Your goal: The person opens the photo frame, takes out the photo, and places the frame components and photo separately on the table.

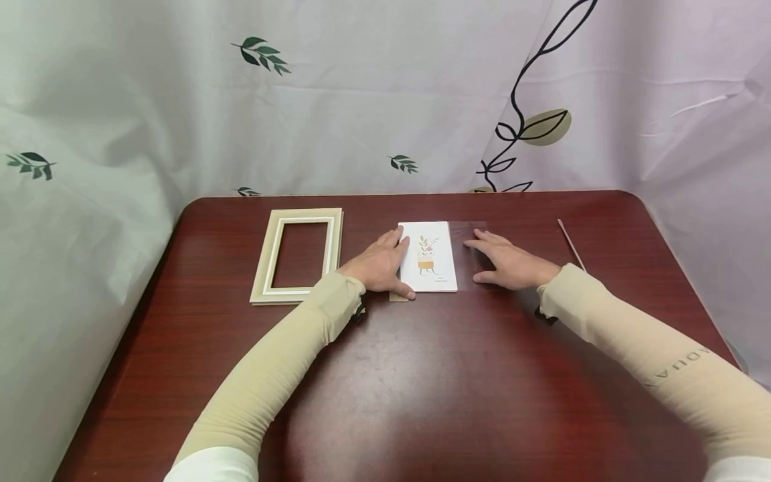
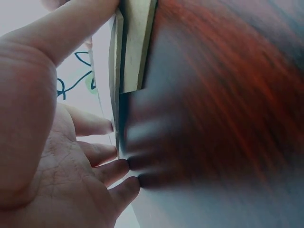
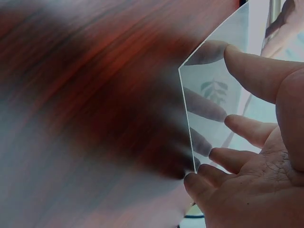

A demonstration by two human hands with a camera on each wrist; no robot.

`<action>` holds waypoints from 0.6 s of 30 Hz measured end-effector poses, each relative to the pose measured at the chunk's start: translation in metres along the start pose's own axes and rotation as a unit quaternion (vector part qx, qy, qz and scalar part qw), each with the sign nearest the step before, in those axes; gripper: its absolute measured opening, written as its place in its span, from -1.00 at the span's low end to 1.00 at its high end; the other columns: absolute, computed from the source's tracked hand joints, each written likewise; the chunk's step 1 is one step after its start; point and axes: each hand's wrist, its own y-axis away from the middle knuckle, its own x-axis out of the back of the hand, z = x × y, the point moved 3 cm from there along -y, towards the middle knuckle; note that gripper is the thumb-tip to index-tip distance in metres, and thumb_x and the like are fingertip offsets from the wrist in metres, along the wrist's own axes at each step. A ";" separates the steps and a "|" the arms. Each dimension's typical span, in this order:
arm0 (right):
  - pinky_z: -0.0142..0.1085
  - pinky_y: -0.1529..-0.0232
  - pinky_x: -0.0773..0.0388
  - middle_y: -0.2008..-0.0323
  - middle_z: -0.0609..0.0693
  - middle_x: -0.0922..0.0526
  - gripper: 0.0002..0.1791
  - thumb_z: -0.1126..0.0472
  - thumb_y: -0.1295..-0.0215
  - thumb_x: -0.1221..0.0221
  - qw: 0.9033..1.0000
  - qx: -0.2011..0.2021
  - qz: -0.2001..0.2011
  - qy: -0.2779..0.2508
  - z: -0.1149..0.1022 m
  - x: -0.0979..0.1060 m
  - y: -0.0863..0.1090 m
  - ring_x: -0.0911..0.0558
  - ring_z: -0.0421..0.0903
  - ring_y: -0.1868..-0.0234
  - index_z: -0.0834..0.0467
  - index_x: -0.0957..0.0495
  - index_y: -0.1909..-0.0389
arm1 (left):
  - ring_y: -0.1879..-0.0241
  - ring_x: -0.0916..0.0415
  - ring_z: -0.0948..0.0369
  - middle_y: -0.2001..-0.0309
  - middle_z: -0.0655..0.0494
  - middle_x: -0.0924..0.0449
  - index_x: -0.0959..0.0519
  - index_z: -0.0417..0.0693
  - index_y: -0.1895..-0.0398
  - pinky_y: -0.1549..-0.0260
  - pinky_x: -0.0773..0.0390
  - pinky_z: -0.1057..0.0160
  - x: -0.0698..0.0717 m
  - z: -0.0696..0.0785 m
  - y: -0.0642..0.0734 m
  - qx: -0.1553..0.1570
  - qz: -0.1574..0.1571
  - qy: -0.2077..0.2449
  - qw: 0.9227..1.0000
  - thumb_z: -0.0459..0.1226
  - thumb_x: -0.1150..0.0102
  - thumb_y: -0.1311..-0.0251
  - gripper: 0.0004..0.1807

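Note:
A white card (image 1: 426, 268) printed with a potted plant lies at the middle of the table. Along its left side, my left hand (image 1: 376, 262) has its fingers and thumb extended, the tips touching the edge. A beige board (image 2: 136, 52) juts out from under the card near the left thumb. To the card's right lies a clear sheet (image 3: 213, 95), partly beneath or beside the card; which of these I cannot tell. My right hand (image 1: 512, 262) rests spread at this sheet, thumb and fingertips touching its surface. Neither hand grips anything.
A cream picture frame (image 1: 262, 268) with an open centre lies to the left, partly behind the left forearm. A thin pale stick (image 1: 570, 242) lies beyond the right wrist. The dark red table (image 1: 434, 375) meets a patterned white curtain (image 1: 361, 100) at the back.

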 end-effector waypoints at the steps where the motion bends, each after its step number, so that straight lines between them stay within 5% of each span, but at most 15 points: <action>1: 0.19 -0.46 0.01 -0.51 0.46 0.01 -0.22 0.21 -0.34 -0.30 1.000 -0.001 0.000 0.001 0.001 0.001 0.001 0.03 0.36 -0.53 0.38 -0.19 -0.47 | -0.58 0.31 -0.09 -0.60 -0.26 0.38 0.09 -0.34 -0.58 -0.51 0.16 0.06 0.000 0.000 0.000 0.000 0.000 -0.001 1.000 0.22 -0.49 0.05 0.36; 18: 0.24 -0.43 0.00 -0.49 0.49 0.02 -0.23 0.25 -0.33 -0.30 1.000 -0.009 -0.001 0.010 0.019 0.007 0.015 0.05 0.40 -0.52 0.41 -0.19 -0.46 | -0.58 0.32 -0.08 -0.60 -0.25 0.37 0.09 -0.34 -0.58 -0.51 0.19 0.08 0.001 0.002 0.000 0.003 -0.003 0.002 1.000 0.21 -0.50 0.06 0.37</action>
